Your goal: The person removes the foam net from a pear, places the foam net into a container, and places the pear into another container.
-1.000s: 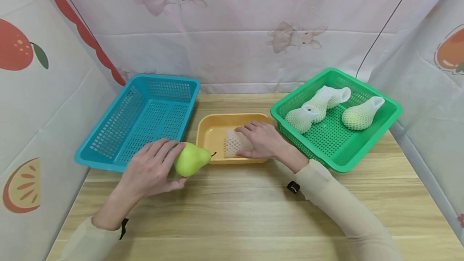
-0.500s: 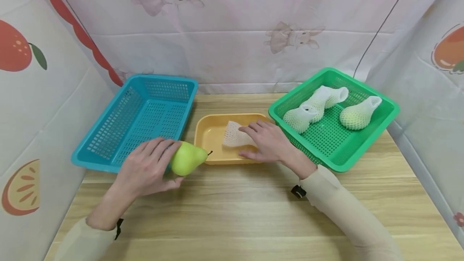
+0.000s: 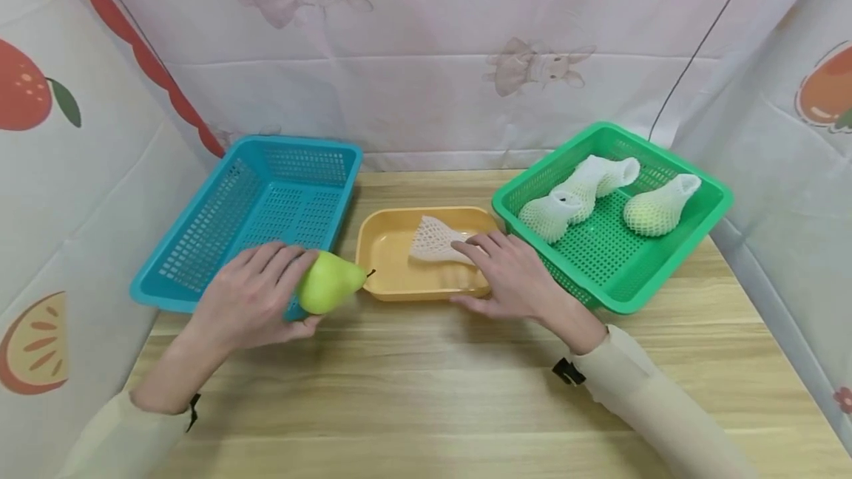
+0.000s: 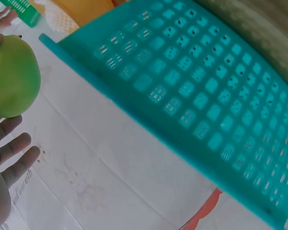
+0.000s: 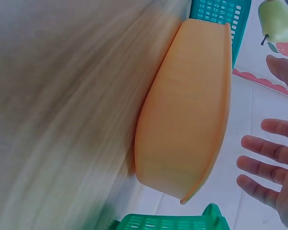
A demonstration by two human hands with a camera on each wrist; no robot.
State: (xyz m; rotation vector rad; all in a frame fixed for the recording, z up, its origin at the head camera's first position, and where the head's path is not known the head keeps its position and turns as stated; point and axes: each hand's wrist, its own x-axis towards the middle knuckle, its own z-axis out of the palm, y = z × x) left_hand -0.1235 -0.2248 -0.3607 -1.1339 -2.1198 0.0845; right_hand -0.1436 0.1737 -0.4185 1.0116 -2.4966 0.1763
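A green pear with a dark stem pointing right is gripped by my left hand, just above the near right corner of the blue basket. The left wrist view shows the pear between thumb and fingers. A white foam net sleeve lies flattened in the yellow tray, its wide mouth toward the left. Over the tray's right end is my right hand; its fingertips overlap the sleeve's narrow end in the head view. In the right wrist view these fingers are spread, with nothing seen between them.
The blue basket stands on the left, with no fruit visible in it. On the right, a green basket holds several net-sleeved pears. Bare wooden tabletop lies in front. Printed cloth walls enclose the back and sides.
The foam sleeve has shifted away from me and turned in the tray. My right hand has drawn back toward the right. My left hand has carried the pear slightly left.
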